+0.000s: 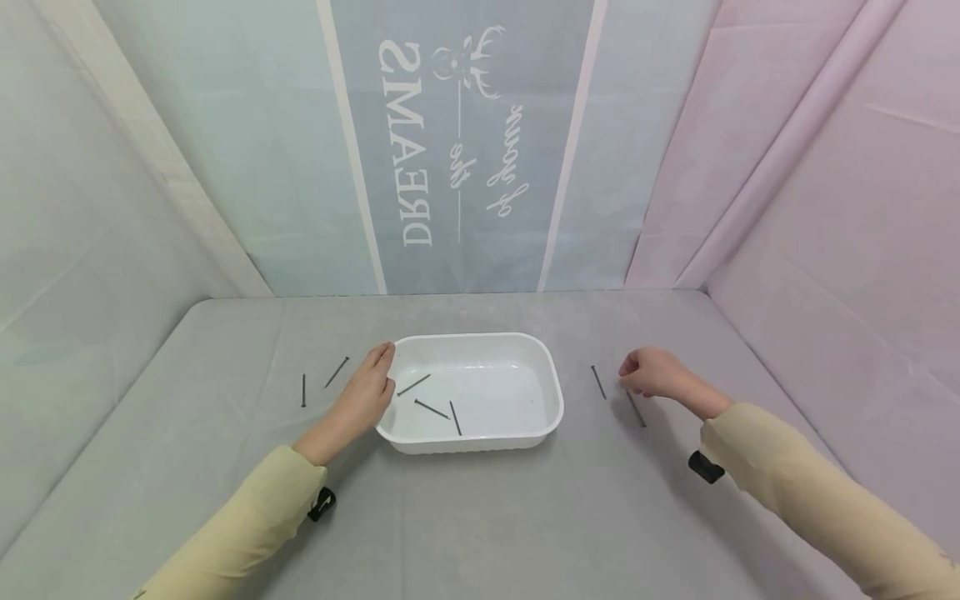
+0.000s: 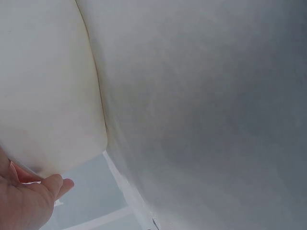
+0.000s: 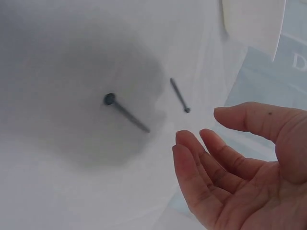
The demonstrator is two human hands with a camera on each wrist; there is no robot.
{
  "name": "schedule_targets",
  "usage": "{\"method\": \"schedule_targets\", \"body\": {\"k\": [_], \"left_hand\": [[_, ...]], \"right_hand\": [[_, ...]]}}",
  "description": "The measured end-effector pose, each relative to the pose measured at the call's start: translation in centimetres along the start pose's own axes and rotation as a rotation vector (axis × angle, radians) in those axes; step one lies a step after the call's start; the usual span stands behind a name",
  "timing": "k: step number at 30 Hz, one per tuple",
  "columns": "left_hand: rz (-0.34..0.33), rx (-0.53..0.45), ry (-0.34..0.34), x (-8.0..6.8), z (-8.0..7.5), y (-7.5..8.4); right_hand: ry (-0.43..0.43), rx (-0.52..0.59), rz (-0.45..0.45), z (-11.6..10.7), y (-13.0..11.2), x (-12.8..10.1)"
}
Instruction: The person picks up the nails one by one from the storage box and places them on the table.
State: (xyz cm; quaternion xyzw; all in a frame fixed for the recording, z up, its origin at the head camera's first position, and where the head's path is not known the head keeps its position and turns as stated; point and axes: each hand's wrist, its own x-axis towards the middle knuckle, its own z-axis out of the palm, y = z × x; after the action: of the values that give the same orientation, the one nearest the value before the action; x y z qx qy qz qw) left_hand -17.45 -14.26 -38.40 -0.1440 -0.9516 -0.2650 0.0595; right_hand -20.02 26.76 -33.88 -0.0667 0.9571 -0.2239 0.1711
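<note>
A white plastic tray (image 1: 474,337) sits mid-table with three dark nails (image 1: 431,408) lying in its left half. My left hand (image 1: 373,382) rests with straight fingers against the tray's left rim; in the left wrist view its fingertips (image 2: 56,184) touch the tray's outer wall (image 2: 48,96). Right of the tray, my right hand (image 1: 647,372) hovers just above the table with fingers loosely curled and holds nothing. Two nails lie by it: one (image 1: 597,382) to its left and one (image 1: 636,408) just under it. In the right wrist view they are the nearer nail (image 3: 125,112) and the farther nail (image 3: 179,95).
Two more nails (image 1: 303,390) (image 1: 337,372) lie on the grey table cloth (image 1: 480,517) left of my left hand. Fabric backdrops close in the table at the back and both sides. A tray corner (image 3: 252,24) shows at the right wrist view's top.
</note>
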Motion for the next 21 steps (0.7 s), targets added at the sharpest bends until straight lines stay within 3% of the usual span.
{"method": "schedule_targets", "body": {"k": [8, 21], "left_hand": [[0.010, -0.009, -0.004, 0.1, -0.2, -0.2], [0.003, -0.014, -0.002, 0.4, -0.2, -0.1]], "right_hand": [[0.022, -0.120, -0.075, -0.3, -2.2, -0.1], [0.032, -0.196, -0.117, -0.6, -5.2, -0.4]]}}
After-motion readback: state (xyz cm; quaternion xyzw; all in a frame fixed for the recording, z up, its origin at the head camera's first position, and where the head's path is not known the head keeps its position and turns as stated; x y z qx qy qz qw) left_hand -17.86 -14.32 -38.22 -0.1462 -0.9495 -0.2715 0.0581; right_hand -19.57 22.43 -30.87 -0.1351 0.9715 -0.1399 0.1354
